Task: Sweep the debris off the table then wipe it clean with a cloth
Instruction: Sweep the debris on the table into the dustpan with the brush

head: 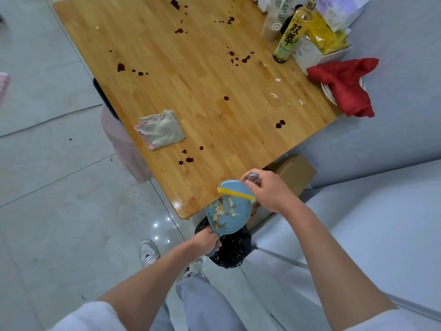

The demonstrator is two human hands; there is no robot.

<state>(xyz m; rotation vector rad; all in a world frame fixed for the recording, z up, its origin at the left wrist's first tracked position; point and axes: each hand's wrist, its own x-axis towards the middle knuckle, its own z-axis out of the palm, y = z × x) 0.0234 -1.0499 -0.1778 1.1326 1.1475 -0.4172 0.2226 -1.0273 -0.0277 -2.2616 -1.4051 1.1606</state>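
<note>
My left hand (207,241) grips the handle of a blue dustpan (238,217) held just off the near corner of the wooden table (191,87). Pale debris scraps (223,210) lie in the pan. My right hand (267,191) holds a small blue brush with yellow bristles (236,192) at the pan's upper edge. A folded beige and pink cloth (160,129) lies on the table's left side. Dark spots (121,67) dot the wood, and a few white crumbs (275,94) remain near the right edge.
A black bin bag (232,253) sits on the floor under the dustpan. Bottles (290,34), packets and a red cloth (346,87) over plates crowd the table's far right. A cardboard box (294,174) stands below the table, a pink stool (124,149) at its left.
</note>
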